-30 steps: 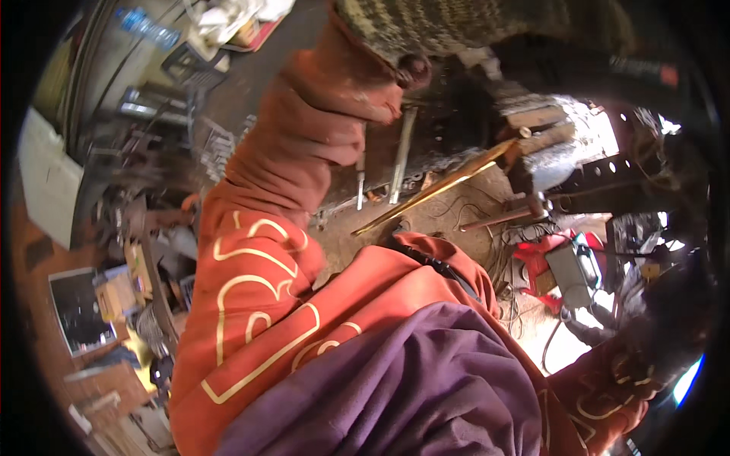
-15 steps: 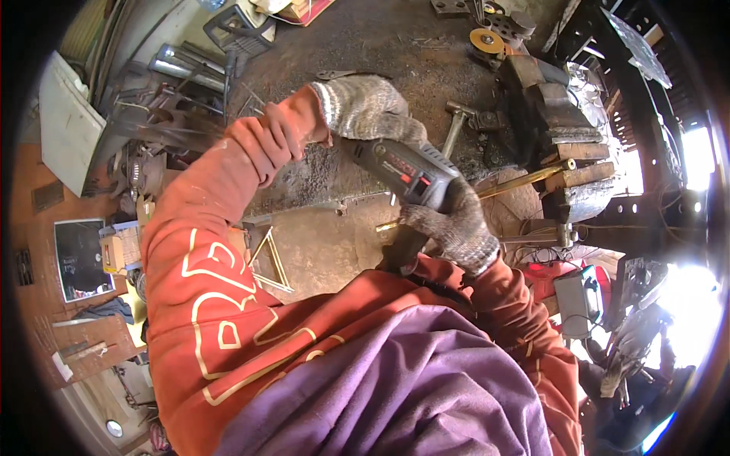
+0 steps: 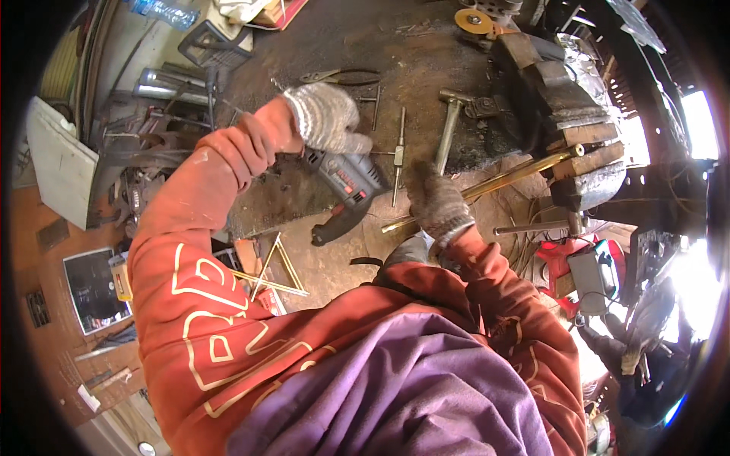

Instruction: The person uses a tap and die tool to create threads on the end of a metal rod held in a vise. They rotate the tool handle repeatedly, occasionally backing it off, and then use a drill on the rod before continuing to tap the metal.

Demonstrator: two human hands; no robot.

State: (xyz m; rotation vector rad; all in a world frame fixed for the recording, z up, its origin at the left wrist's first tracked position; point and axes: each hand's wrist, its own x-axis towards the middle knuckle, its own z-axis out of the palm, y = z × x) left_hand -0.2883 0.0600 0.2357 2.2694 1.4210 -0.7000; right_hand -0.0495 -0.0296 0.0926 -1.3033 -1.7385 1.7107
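My left hand (image 3: 328, 121), in a grey and white knitted glove, is closed on the front end of a dark power drill (image 3: 346, 182) with red marks; its handle points toward me over the bench's near edge. Apart from the drill, my gloved right hand (image 3: 441, 204) is beside a brass-coloured rod (image 3: 525, 176), its fingers dark and smeared. Between the hands lies a T-handled tap wrench (image 3: 398, 156) on the bench. A hammer (image 3: 450, 131) rests just beyond my right hand. Pliers (image 3: 342, 77) lie past my left hand.
At the right, a large bench vise (image 3: 585, 171) has the rod's far end at its jaws. An angle grinder with a yellow disc (image 3: 473, 21) sits at the back. Metal tubes (image 3: 173, 87) lie far left. A triangular frame (image 3: 274, 270) stands below the bench edge.
My right hand has let go of the drill and moved slightly left. My left hand has carried the drill left and down, uncovering the tap wrench and pliers.
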